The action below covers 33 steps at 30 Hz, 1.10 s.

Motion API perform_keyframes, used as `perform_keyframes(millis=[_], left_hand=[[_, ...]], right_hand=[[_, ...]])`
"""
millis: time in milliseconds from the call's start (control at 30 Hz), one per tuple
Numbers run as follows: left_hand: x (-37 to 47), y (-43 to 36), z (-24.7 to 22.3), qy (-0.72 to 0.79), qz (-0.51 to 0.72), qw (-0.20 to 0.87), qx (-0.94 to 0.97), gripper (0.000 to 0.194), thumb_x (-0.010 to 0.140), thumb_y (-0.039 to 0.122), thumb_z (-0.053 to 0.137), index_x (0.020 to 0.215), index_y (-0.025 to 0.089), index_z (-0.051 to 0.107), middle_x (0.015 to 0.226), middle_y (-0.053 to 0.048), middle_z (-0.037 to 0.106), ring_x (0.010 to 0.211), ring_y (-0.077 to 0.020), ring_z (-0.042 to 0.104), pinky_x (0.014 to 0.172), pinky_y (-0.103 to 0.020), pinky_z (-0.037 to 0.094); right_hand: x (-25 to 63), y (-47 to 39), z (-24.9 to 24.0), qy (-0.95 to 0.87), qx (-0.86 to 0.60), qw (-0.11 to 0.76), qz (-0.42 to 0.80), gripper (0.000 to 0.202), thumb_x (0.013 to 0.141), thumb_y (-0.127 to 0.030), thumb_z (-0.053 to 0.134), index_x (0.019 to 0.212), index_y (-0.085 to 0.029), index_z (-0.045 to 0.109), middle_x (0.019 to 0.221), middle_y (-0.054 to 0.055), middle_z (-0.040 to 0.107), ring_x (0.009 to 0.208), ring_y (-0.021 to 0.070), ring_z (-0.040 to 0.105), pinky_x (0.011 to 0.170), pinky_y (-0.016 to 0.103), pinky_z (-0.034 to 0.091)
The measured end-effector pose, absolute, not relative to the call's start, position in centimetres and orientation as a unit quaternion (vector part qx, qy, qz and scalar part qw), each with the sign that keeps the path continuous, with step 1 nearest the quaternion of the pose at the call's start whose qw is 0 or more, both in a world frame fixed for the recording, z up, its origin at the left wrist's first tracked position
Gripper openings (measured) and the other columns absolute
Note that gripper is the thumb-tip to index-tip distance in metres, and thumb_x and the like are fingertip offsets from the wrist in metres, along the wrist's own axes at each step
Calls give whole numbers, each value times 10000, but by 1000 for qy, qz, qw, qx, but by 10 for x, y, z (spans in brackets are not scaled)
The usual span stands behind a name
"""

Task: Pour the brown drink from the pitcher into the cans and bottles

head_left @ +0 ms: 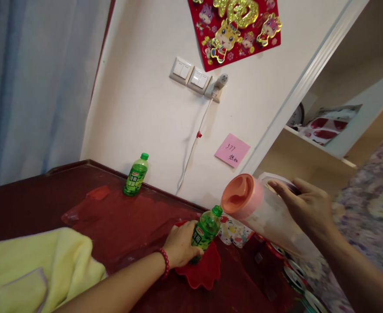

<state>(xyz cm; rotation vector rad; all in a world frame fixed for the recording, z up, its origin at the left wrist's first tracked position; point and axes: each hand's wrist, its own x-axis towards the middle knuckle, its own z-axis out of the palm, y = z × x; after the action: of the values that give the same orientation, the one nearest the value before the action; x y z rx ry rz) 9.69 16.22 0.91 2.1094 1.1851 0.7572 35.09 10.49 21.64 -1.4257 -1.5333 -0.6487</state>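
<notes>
My left hand (182,245), with a red bead bracelet at the wrist, is wrapped round a green bottle (207,228) that has a green cap. That bottle stands over a red scalloped dish (202,271); whether its base touches the dish is hidden. On the right, my right hand (308,208) grips the handle of a translucent pitcher (272,219) with an orange-pink lid (240,195). The pitcher is tilted, its lid toward the left and close to the bottle's cap. A second green bottle (135,176) stands upright near the wall.
A yellow cloth (48,265) lies at the left on the dark red table (119,226). Several cans (294,280) stand at the lower right, beside patterned cups (235,232). A white cable (194,145) hangs down the wall behind the table.
</notes>
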Motion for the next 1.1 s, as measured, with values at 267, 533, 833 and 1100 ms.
perform_keyframes(millis=[267,533,833,1100], left_hand=[[96,162,10,452,278,299,793,660,729,320,919,1336,267,666,1374,-61,763,1313,-352,684,1087,-425,508],[98,165,4,449,289,296,792,668,723,339,909,1344,270,672,1376,-57,763,1306,-349,689,1063,-405,515],[97,164,5,446,291,294,794,690,720,342,923,1357,267,668,1374,-60,765,1299,-351,693,1071,-417,518],[97,164,5,445,291,299,792,689,722,328,925,1358,250,673,1370,-77,767,1299,-365,693,1060,-433,530]], right_hand=[[352,106,216,-619,-589,454,-255,788,726,-997,618,540,-255,426,539,-35,322,544,147,330,510,319,225],[351,105,216,-618,-589,451,-262,799,729,-999,614,543,-258,379,541,-38,307,549,144,324,527,322,216],[352,107,215,-614,-593,456,-251,804,709,-1005,622,544,-260,369,542,-39,309,550,142,322,520,319,214],[353,103,216,-613,-599,451,-250,797,707,-1009,618,543,-255,419,538,-36,320,548,148,329,519,318,222]])
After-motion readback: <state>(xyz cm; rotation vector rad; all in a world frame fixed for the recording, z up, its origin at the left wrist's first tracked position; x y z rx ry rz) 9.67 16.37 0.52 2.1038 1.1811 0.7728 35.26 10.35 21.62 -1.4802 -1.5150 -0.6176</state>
